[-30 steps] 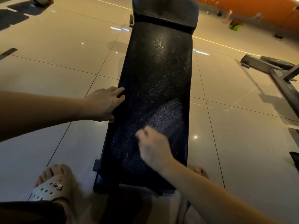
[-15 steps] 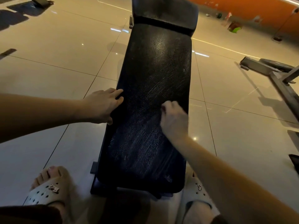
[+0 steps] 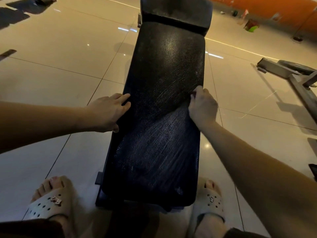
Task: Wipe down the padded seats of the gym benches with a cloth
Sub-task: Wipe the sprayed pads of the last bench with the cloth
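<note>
A long black padded bench seat runs away from me, with a second black pad at its far end. My left hand rests on the seat's left edge, fingers straight on the pad and thumb down its side. My right hand sits at the right edge with its fingers curled. Only a small dark bit of the cloth shows under the fingers. Pale wet streaks cover the near half of the seat.
My feet in pale holed slippers stand on either side of the bench's near end. A grey metal machine frame lies on the glossy tiled floor to the right. A green object sits by the orange wall.
My right hand has swept from the near middle of the seat up and across to its right edge, leaving a streaked trail. The left hand has stayed on the left edge.
</note>
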